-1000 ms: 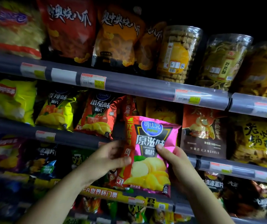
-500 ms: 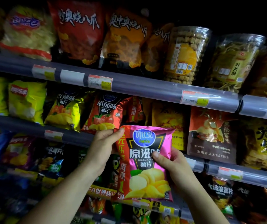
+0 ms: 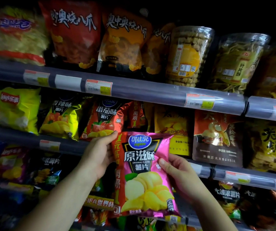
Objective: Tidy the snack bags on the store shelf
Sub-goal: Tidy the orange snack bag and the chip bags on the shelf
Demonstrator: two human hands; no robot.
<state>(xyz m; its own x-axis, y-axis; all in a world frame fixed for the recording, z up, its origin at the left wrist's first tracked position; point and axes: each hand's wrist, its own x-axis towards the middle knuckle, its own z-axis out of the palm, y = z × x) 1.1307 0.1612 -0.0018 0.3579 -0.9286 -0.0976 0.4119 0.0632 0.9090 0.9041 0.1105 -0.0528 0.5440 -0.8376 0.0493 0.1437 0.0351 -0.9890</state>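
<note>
I hold a pink bag of original-flavour potato chips (image 3: 144, 172) upright in front of the middle shelf. My left hand (image 3: 98, 155) grips its upper left edge, thumb near the top corner. My right hand (image 3: 177, 175) grips its right side, thumb pressed on the front. Behind the bag's top sit a red tomato-flavour chip bag (image 3: 105, 117) and a narrow dark slot beside it, where another red bag (image 3: 136, 114) shows edge-on.
The middle shelf also holds a yellow-green spicy chip bag (image 3: 58, 117), yellow bags (image 3: 17, 107) at left and brown and yellow bags (image 3: 217, 139) at right. Clear tubs (image 3: 189, 54) and large bags fill the top shelf. Grey price rails (image 3: 150, 92) front each shelf.
The pink bag has risen slightly toward the middle shelf. My left hand shifted from the bag's lower left side up to its top left corner.
</note>
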